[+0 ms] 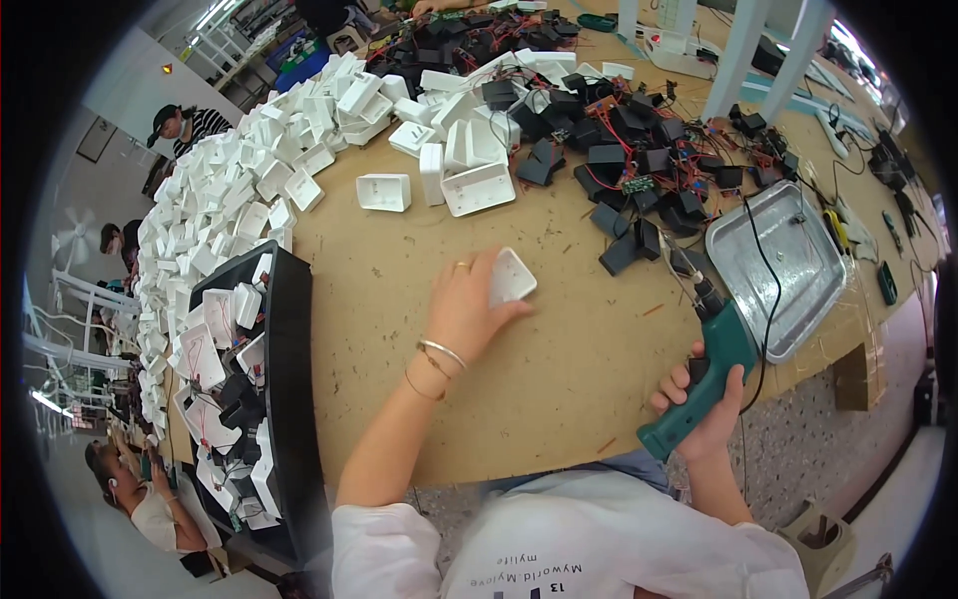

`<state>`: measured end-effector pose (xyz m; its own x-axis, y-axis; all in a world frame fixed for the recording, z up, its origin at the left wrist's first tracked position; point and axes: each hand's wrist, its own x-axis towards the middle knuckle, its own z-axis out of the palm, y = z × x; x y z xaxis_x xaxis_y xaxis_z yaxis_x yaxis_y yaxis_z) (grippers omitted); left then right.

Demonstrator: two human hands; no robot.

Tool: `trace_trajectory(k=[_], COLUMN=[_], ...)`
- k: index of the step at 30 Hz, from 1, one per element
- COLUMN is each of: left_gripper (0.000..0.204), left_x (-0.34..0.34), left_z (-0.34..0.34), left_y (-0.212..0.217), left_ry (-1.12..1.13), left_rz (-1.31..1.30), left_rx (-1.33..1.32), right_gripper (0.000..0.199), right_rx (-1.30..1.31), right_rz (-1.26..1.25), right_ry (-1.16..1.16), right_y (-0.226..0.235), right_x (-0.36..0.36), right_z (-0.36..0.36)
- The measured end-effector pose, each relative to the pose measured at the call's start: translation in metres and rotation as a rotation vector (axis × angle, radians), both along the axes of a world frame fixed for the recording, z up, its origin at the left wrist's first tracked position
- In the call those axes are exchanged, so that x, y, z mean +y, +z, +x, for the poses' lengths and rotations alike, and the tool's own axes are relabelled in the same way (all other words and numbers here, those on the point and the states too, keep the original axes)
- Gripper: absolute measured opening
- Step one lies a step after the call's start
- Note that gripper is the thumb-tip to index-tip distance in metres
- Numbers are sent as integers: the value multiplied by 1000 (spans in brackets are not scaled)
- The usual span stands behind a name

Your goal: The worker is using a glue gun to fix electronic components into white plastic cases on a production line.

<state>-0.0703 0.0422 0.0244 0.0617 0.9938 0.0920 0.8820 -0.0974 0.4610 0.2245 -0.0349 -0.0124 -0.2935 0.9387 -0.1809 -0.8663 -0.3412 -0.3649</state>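
Observation:
My left hand (471, 299) is closed around the left side of a small white plastic box (513, 277) at the middle of the table. The box's open side faces up, and my fingers cover part of it. In my right hand (711, 409) is a green power drill (725, 361), gripped by its handle near the table's front right edge. Its dark chuck and bit point up and away, toward several black modules (631, 245) with wires. A black cord runs beside the drill.
White boxes (269, 150) are heaped at the back left. Black modules with red wires (649, 150) pile up at the back right. A black bin (291, 359) of wired parts stands left, and a metal tray (788, 329) lies right. Other people sit further left.

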Motion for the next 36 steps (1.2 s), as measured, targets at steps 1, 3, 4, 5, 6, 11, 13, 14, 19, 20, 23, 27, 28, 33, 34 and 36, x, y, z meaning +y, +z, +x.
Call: trace_trajectory(k=[1, 3, 4, 5, 6, 11, 13, 14, 19, 20, 23, 27, 28, 33, 34, 36], left_gripper=[67, 69, 68, 67, 67, 46, 39, 39, 71, 84, 99, 54, 36, 18, 15, 13], left_x=[-6, -24, -35, -41, -45, -12, 37, 64, 173, 186, 209, 206, 204, 140, 126, 98], left_z=[10, 27, 36, 43, 47, 47, 46, 40, 29, 32, 40, 43, 43, 10, -2, -14], left_y=[-4, -7, -8, -8, -3, 24, 26, 25, 7, 6, 8, 5, 5, -15, -8, 9], left_ry=[-45, -89, -100, -109, -113, -192, -161, -155, 11, 88, 63, -76, -186, -344, -371, -398], left_rz=[85, 170, 214, 259, 262, 279, 334, 407, 461, 484, 312, 292, 204, 216, 148, 65], left_rx=[84, 177, 174, 172, 174, 199, -28, -3, 294, 409, 501, 556, 583, 427, 425, 413], right_gripper=[53, 52, 52, 52, 52, 53, 53, 53, 54, 54, 54, 54, 54, 53, 53, 52], right_rx=[-2, 18, 20, 16, 12, -5, -16, -7, 2, 2, 7, 3, 14, 11, 18, 21], right_rz=[0, 16, 17, 13, 10, 20, 25, 13, 1, 20, -34, -42, -32, -42, -25, -23], right_ry=[-13, 10, 5, 8, 11, -2, -13, -6, -5, -8, -14, -1, 2, -11, -9, -5], right_y=[-2, -2, -1, -1, 0, 0, 1, 1, 0, 0, -2, -1, -1, 0, 0, 0], right_x=[1, -1, -2, -1, -1, 2, 3, 3, -2, -3, -5, -6, -5, 0, 1, 1], right_z=[1, 1, 1, 1, 1, 6, 7, 4, 1, 1, 2, 3, 4, 3, 3, 4])
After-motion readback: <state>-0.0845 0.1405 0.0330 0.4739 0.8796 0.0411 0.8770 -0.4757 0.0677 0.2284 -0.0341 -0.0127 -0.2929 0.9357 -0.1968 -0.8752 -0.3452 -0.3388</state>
